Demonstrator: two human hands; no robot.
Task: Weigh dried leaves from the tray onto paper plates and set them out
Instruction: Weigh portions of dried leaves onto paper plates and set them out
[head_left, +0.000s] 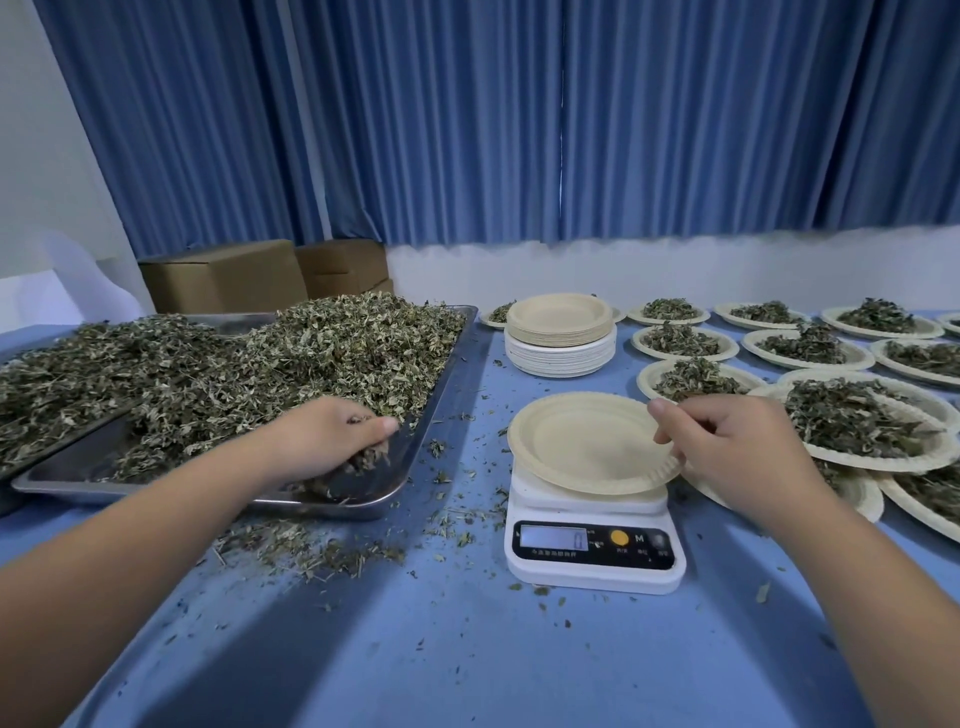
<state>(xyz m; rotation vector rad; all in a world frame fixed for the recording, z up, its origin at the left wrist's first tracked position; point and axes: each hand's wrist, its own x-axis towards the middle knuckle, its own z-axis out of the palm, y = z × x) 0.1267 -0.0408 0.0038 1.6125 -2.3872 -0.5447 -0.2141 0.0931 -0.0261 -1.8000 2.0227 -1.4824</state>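
**Handful in the tray, empty plate on the scale**

The left hand (332, 441) curls its fingers round a clump of dried leaves (311, 353) in the near right corner of the steel tray (415, 467), whose rim lies just past the fingertips. Open blue table (467, 649), littered with crumbs, lies between the hands. An empty paper plate (582, 441) sits on the white scale (592, 551), and the right hand (727, 447) pinches its right rim. A stack of plates (558, 332) stands beyond those fingers. Filled plates (862, 421) of shrivelled, dark green leaves crowd their right.
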